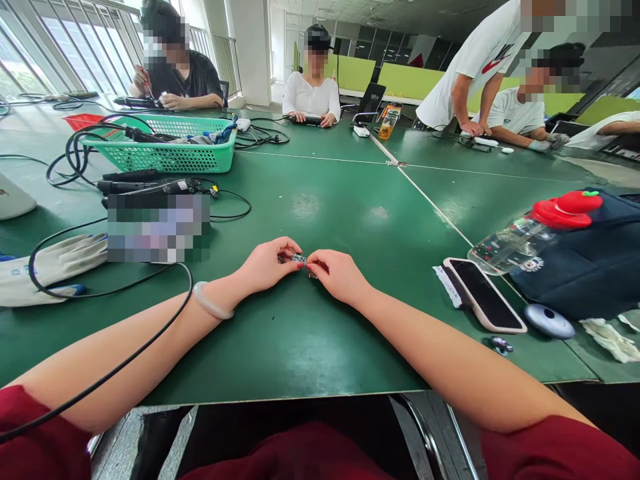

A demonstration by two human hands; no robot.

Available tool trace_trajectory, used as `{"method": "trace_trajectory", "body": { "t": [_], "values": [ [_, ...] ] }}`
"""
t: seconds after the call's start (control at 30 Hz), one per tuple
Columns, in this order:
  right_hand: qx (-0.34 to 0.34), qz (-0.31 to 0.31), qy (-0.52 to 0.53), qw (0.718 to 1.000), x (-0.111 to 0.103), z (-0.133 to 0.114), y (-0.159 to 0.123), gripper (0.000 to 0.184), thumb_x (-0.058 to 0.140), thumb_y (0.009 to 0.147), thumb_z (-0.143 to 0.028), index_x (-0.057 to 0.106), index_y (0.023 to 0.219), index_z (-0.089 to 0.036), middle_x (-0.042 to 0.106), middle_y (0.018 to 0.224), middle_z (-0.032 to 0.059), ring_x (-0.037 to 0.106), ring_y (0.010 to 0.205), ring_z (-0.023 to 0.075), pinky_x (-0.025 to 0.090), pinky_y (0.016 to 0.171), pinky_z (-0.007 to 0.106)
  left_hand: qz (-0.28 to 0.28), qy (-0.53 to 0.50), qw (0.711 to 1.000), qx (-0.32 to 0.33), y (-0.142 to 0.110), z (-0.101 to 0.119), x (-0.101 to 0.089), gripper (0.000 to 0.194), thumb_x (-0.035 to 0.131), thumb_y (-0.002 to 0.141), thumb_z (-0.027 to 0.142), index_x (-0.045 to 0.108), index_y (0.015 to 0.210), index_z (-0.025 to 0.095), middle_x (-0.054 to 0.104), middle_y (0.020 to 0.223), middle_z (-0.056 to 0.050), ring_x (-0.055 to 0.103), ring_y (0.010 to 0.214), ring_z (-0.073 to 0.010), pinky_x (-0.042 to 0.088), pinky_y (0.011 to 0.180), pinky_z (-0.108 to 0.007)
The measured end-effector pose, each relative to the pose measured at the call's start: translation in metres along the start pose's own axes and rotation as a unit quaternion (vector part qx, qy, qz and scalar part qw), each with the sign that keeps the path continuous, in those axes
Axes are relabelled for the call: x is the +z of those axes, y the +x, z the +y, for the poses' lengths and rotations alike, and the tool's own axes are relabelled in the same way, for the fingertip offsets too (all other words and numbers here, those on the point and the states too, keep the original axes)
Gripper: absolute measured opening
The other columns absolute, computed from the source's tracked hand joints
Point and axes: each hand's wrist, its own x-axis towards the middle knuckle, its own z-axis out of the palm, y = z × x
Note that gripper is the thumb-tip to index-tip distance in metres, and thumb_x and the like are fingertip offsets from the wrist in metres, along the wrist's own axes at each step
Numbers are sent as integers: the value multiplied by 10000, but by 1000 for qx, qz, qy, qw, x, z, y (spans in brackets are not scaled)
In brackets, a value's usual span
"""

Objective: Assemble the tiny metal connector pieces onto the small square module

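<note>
Both my hands meet over the middle of the green table. Between thumb and fingers, my left hand pinches a small silvery-blue piece, too small to name. My right hand is closed in a pinch right beside it, fingertips touching or nearly touching the piece. Just under the right fingertips, a tiny brownish bit shows; whether it is held or lying on the table I cannot tell. A pale bangle circles my left wrist.
At left are a green basket of cables and tools, black devices, white gloves and a looping cable. At right lie a phone, a red-capped bottle, a dark bag and a mouse-like purple object. Several people are around the table.
</note>
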Motion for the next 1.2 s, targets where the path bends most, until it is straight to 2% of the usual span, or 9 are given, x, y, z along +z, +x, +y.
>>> {"method": "trace_trajectory", "body": {
  "t": [0.2, 0.37, 0.67, 0.8, 0.9, 1.07, 1.2],
  "values": [
    [2, 49, 23, 999, 1, -1, -1, 97, 570, 852, -162, 659, 833, -195, 685, 778, 0, 604, 712, 121, 454, 711, 240, 21, 2, 1000, -4, -1, 2, 0, 289, 722, 692, 384, 598, 868, 190, 665, 820, -18, 605, 727, -158, 491, 695, -301],
    [4, 56, 47, 997, 4, -2, -1, 165, 564, 835, -117, 677, 937, -183, 710, 864, 23, 637, 760, 130, 490, 748, 256, 23, 38, 999, 7, -3, 7, -2, 287, 735, 680, 393, 580, 812, 190, 663, 789, -10, 582, 679, -149, 467, 643, -283],
    [6, 84, 33, 996, 2, -5, -4, 160, 594, 838, -150, 724, 900, -217, 723, 855, 13, 645, 753, 133, 506, 731, 260, 32, 33, 999, 8, -5, 10, -2, 321, 760, 655, 411, 548, 747, 188, 657, 746, 4, 559, 640, -134, 434, 590, -259],
    [-11, 104, 38, 994, 2, -6, -5, 147, 607, 840, -153, 729, 885, -222, 723, 855, 9, 644, 766, 131, 504, 728, 255, 29, -13, 999, 5, -3, 9, -1, 336, 783, 625, 383, 538, 735, 182, 653, 724, 11, 563, 628, -124, 436, 579, -252],
    [-36, 118, 39, 992, 1, -6, -5, 131, 619, 839, -150, 729, 868, -215, 715, 823, 5, 634, 750, 121, 501, 716, 242, 17, -85, 996, -5, -2, 8, 0, 351, 795, 605, 348, 515, 734, 179, 662, 724, 8, 589, 637, -127, 452, 589, -256],
    [-59, 156, 49, 985, 0, -8, -5, 96, 637, 837, -170, 725, 837, -208, 704, 807, 0, 627, 749, 116, 500, 700, 230, -44, -225, 973, -41, -2, 10, -1, 390, 817, 570, 319, 491, 731, 177, 679, 725, -8, 639, 690, -148, 480, 654, -286],
    [-69, 149, 55, 985, -3, -6, -5, 121, 614, 859, -192, 734, 864, -210, 712, 855, 14, 637, 797, 125, 499, 747, 244, -43, -253, 965, -55, 0, 8, 0, 400, 826, 558, 330, 512, 750, 173, 683, 737, -12, 638, 699, -146, 474, 678, -296]
  ]
}}
